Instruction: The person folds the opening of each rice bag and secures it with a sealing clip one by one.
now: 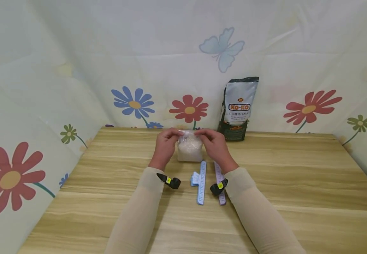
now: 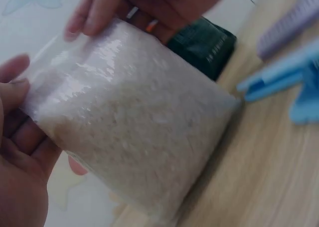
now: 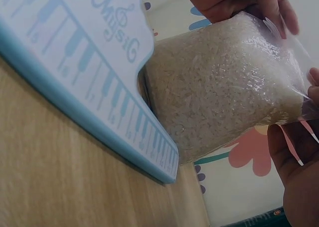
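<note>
A clear plastic bag of white rice [image 1: 189, 150] stands upright on the wooden table between the two hands. At the top left corner of its film, my left hand [image 1: 165, 146] pinches with thumb and fingers. My right hand [image 1: 215, 145] pinches the top right corner in the same way. The right wrist view has loose film [image 3: 294, 62] above the rice, drawn between both hands. Just in front of the bag lies a blue clip [image 1: 201, 183] with piano-key print. Beside it, a purple clip [image 1: 218, 171] is partly covered by the right wrist and its camera.
Behind the right hand, a KO-KO rice package [image 1: 238, 109] stands at the table's back edge against a flower-printed cloth [image 1: 164, 63]. The wood-grain table [image 1: 282, 183] spreads out on both sides of the arms. A small black camera [image 1: 170, 181] sits on the left wrist.
</note>
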{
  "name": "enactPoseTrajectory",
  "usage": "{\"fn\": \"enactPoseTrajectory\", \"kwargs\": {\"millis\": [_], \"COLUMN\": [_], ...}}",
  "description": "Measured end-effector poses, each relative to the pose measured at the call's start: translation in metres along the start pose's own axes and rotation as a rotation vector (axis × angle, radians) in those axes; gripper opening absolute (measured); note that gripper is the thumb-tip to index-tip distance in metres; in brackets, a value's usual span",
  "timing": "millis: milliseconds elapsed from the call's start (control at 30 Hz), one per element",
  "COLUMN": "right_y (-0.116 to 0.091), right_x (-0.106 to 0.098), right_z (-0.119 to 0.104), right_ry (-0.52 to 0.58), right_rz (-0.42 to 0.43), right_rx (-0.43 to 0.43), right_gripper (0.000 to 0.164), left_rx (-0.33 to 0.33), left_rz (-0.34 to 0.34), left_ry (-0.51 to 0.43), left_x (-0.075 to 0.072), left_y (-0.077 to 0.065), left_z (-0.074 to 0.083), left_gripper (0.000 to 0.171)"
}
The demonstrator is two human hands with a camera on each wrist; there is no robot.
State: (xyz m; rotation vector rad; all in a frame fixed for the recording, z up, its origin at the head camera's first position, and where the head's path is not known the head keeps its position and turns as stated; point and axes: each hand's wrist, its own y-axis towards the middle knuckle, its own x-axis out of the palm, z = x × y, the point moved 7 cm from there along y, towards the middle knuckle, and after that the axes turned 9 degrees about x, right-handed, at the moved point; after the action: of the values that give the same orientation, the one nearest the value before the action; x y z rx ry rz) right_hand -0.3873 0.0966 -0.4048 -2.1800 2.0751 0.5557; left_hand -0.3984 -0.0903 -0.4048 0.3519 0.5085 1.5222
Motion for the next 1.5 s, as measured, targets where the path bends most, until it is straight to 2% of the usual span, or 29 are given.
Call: {"fn": "enactPoseTrajectory", "kwargs": {"millis": [367, 500, 633, 733, 867, 1100, 1300, 1500], "right_y": [0.0, 0.0, 0.0, 0.0, -0.001, -0.001, 0.0, 0.0], "right_x": [0.0, 0.001, 0.001, 0.0, 0.0, -0.001, -0.007, -0.011], "right_z": [0.003, 0.004, 0.004, 0.002, 0.001, -0.001, 0.003, 0.005], "right_ry": [-0.022, -0.023, -0.025, -0.028, -0.026, -0.001, 0.029, 0.023], "right_rz": [0.017, 0.015, 0.018, 0.015, 0.011, 0.042, 0.071, -0.012], "right_rx": [0.021, 0.035, 0.036, 0.034, 0.033, -0.012, -0.048, -0.08], "right_gripper": [0.02, 0.02, 0.02, 0.019, 0.019, 0.017, 0.013, 0.016], "left_rx": [0.067, 0.058, 0.027, 0.008, -0.034, -0.136, -0.174, -0.145], "left_rz": [-0.045, -0.064, -0.074, -0.066, -0.044, -0.022, -0.04, -0.06], "left_ry": [0.228, 0.292, 0.327, 0.316, 0.268, 0.011, -0.007, -0.022], "left_x": [0.005, 0.006, 0.007, 0.008, 0.009, 0.008, 0.006, 0.006], "left_y": [-0.004, -0.005, -0.006, -0.007, -0.006, -0.002, -0.001, -0.002], "left_z": [0.002, 0.002, 0.003, 0.003, 0.002, -0.004, -0.009, -0.008], "left_gripper": [0.026, 0.028, 0.022, 0.017, 0.02, 0.032, 0.034, 0.034]}}
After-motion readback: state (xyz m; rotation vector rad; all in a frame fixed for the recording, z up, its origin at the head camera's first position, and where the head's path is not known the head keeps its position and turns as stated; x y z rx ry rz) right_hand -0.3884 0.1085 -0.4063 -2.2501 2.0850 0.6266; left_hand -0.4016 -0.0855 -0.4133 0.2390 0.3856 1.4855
